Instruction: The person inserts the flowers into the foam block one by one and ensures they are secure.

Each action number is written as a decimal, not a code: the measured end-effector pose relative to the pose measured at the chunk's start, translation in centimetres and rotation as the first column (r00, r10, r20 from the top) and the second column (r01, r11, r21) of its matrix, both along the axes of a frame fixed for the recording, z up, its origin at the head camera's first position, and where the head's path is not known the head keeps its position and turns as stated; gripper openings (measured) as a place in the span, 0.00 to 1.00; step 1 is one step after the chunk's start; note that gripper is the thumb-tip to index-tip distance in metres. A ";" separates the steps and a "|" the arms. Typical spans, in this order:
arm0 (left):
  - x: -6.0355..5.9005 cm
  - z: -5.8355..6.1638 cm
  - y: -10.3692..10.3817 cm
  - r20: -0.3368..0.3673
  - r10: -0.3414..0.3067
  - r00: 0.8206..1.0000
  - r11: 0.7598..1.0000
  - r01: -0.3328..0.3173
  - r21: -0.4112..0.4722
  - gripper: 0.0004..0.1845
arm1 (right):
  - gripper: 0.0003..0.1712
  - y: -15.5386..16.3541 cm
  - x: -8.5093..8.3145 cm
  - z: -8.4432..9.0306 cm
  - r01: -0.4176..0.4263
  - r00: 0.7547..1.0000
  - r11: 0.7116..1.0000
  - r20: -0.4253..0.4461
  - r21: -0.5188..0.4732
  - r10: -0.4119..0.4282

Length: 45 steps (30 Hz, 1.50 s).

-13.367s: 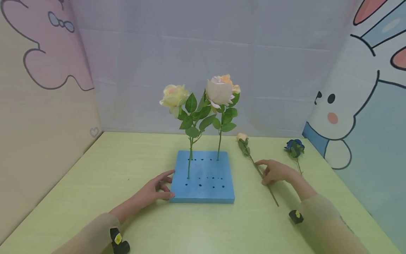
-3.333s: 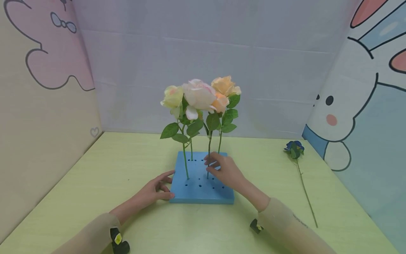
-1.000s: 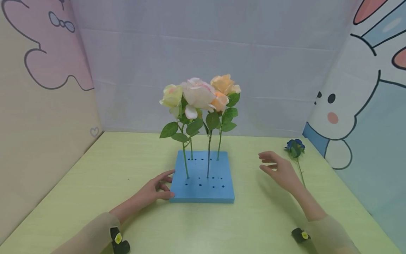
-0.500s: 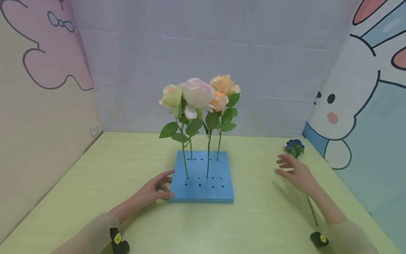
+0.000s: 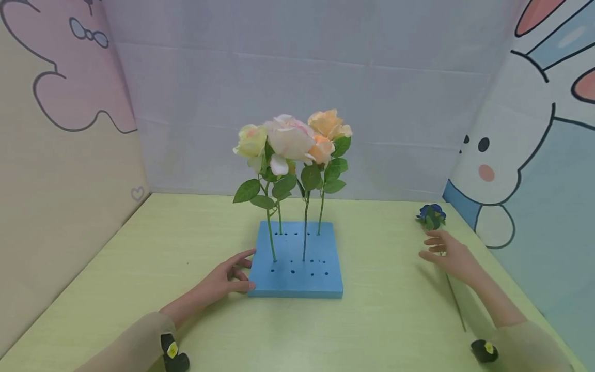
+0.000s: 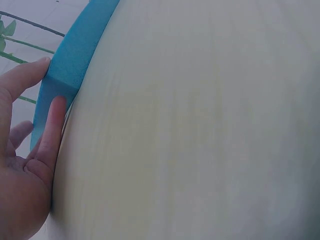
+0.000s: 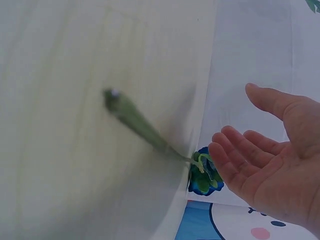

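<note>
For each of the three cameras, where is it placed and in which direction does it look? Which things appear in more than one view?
Head: worn on the head, looks forward and down at the table, the foam block with roses, the blue flower; both forearms and hands show.
Left wrist: low, looks along the table; the left hand touches the block's corner.
Right wrist: looks past the open right hand to the blue flower lying on the table.
Shared: the block in head and left wrist; the blue flower in head and right wrist.
</note>
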<state>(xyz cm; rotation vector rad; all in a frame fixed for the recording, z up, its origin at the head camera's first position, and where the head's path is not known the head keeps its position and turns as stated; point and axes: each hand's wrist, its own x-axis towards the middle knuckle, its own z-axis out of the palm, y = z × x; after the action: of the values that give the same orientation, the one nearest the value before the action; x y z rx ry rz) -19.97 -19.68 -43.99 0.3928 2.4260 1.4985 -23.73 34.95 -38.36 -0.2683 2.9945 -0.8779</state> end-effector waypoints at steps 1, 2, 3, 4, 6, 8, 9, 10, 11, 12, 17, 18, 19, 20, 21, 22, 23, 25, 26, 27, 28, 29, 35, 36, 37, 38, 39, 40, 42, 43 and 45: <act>0.0 0.0 0.0 -0.002 -0.001 1.000 1.000 0.001 -0.001 0.45 | 0.39 0.2 0.0 0.0 -0.001 1.000 1.000 0.009 0.003 0.001; 0.0 0.0 0.0 -0.004 -0.002 1.000 1.000 0.002 -0.002 0.45 | 0.39 0.5 -0.1 0.0 -0.002 1.000 1.000 0.020 0.006 0.002; 0.0 0.0 0.0 -0.006 -0.003 1.000 1.000 0.003 -0.003 0.45 | 0.39 0.8 -0.1 0.0 -0.002 1.000 1.000 0.031 0.009 0.002; 0.0 0.0 0.0 -0.007 -0.004 1.000 1.000 0.004 -0.003 0.45 | 0.39 1.0 -0.2 -0.1 0.001 0.999 1.000 0.045 0.012 -0.002; 0.1 0.0 0.0 -0.008 -0.006 1.000 1.000 0.006 -0.001 0.45 | 0.39 1.5 -0.4 -0.3 0.007 0.997 1.000 0.072 0.012 -0.008; 0.1 0.1 0.0 -0.006 -0.006 1.000 1.000 0.006 0.002 0.45 | 0.39 1.9 -0.6 -0.4 0.016 0.996 1.000 0.085 0.021 -0.018; 0.1 0.1 0.0 -0.006 -0.006 1.000 1.000 0.006 0.002 0.45 | 0.39 2.2 -0.6 -0.5 0.022 0.996 0.999 0.085 0.027 -0.024; 0.1 0.1 0.0 -0.006 -0.006 1.000 1.000 0.006 0.002 0.45 | 0.38 2.4 -0.7 -0.5 0.028 0.996 0.999 0.084 0.035 -0.031; 0.1 0.1 0.0 -0.005 -0.006 1.000 1.000 0.006 0.003 0.45 | 0.38 2.6 -0.8 -0.5 0.033 0.996 0.999 0.081 0.044 -0.036; 0.1 0.1 0.0 -0.004 -0.006 1.000 1.000 0.006 0.004 0.45 | 0.38 2.8 -0.8 -0.5 0.038 0.996 0.998 0.078 0.049 -0.042; 0.2 0.1 -0.1 -0.003 -0.009 1.000 1.000 0.009 0.001 0.45 | 0.40 3.9 -1.0 -0.6 0.070 0.988 0.996 0.132 0.051 -0.076; 0.1 0.1 0.0 -0.003 -0.009 1.000 1.000 0.009 0.000 0.45 | 0.41 4.0 -1.0 -0.6 0.072 0.985 0.997 0.154 0.042 -0.077; 0.1 0.1 0.0 -0.004 -0.010 1.000 1.000 0.010 -0.001 0.45 | 0.42 4.2 -1.0 -0.6 0.069 0.982 0.997 0.177 0.034 -0.074; 0.1 0.1 0.0 -0.004 -0.008 1.000 1.000 0.008 -0.002 0.45 | 0.42 4.3 -1.0 -0.6 0.066 0.978 0.997 0.198 0.028 -0.070; 0.1 0.1 0.0 -0.002 -0.005 1.000 1.000 0.005 -0.003 0.45 | 0.43 4.4 -1.0 -0.6 0.062 0.974 0.998 0.215 0.020 -0.065; 0.1 0.1 0.0 -0.001 -0.003 1.000 1.000 0.003 -0.003 0.45 | 0.43 4.4 -1.0 -0.5 0.055 0.972 0.998 0.229 0.017 -0.058; 0.1 0.1 0.0 0.002 0.000 1.000 1.000 0.000 -0.004 0.45 | 0.43 4.5 -1.0 -0.5 0.047 0.969 0.999 0.241 0.011 -0.049; 0.1 0.2 0.0 0.010 0.009 1.000 1.000 -0.009 -0.005 0.45 | 0.43 4.7 -0.9 -0.5 0.022 0.968 1.000 0.249 0.001 -0.022; 0.1 0.2 0.0 0.014 0.013 1.000 1.000 -0.013 -0.006 0.45 | 0.43 4.8 -0.9 -0.6 0.008 0.969 1.000 0.247 -0.001 -0.007; 0.1 0.2 0.0 0.017 0.017 1.000 1.000 -0.017 -0.008 0.45 | 0.43 5.0 -0.9 -0.7 -0.008 0.969 1.000 0.247 0.000 0.008; 0.1 0.3 0.1 0.019 0.019 1.000 1.000 -0.019 -0.011 0.45 | 0.42 5.2 -1.0 -0.8 -0.028 0.968 1.000 0.248 -0.003 0.027; 0.1 0.3 0.1 0.021 0.022 1.000 1.000 -0.022 -0.013 0.44 | 0.42 5.4 -1.0 -0.9 -0.047 0.967 0.999 0.251 -0.011 0.048; 0.2 0.4 0.2 0.020 0.028 0.999 0.999 -0.027 -0.019 0.45 | 0.44 6.7 -1.3 -1.6 -0.117 0.940 0.987 0.310 -0.111 0.146; 0.2 0.4 0.2 0.020 0.028 0.999 0.999 -0.028 -0.017 0.45 | 0.44 6.9 -1.3 -1.7 -0.124 0.935 0.984 0.317 -0.130 0.160; 0.2 0.4 0.2 0.020 0.029 0.999 0.999 -0.029 -0.016 0.45 | 0.44 6.9 -1.3 -1.7 -0.131 0.931 0.980 0.322 -0.149 0.173; 0.2 0.4 0.2 0.019 0.026 0.999 1.000 -0.025 -0.017 0.45 | 0.44 7.0 -1.3 -1.7 -0.133 0.927 0.977 0.327 -0.165 0.182; 0.2 0.4 0.1 0.018 0.025 1.000 1.000 -0.024 -0.016 0.45 | 0.44 7.0 -1.3 -1.6 -0.136 0.926 0.975 0.328 -0.175 0.188; 0.2 0.4 0.1 0.017 0.023 1.000 1.000 -0.022 -0.016 0.45 | 0.44 7.0 -1.3 -1.6 -0.139 0.923 0.972 0.331 -0.188 0.196; 0.3 0.4 0.1 0.019 0.024 1.000 1.000 -0.023 -0.015 0.44 | 0.44 7.0 -1.4 -1.5 -0.145 0.920 0.968 0.332 -0.205 0.208; 0.3 0.5 0.1 0.019 0.024 1.000 1.000 -0.023 -0.016 0.44 | 0.44 6.9 -1.4 -1.5 -0.143 0.919 0.968 0.334 -0.208 0.208; 0.3 0.5 0.2 0.017 0.018 1.000 1.000 -0.017 -0.023 0.44 | 0.45 6.9 -1.4 -1.4 -0.135 0.918 0.968 0.340 -0.213 0.203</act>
<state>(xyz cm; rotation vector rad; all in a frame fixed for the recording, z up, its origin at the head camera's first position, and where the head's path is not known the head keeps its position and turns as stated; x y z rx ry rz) -19.64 -19.53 -43.48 0.3536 2.4375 1.4732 -25.12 41.88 -39.79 -0.3244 2.5151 -1.0579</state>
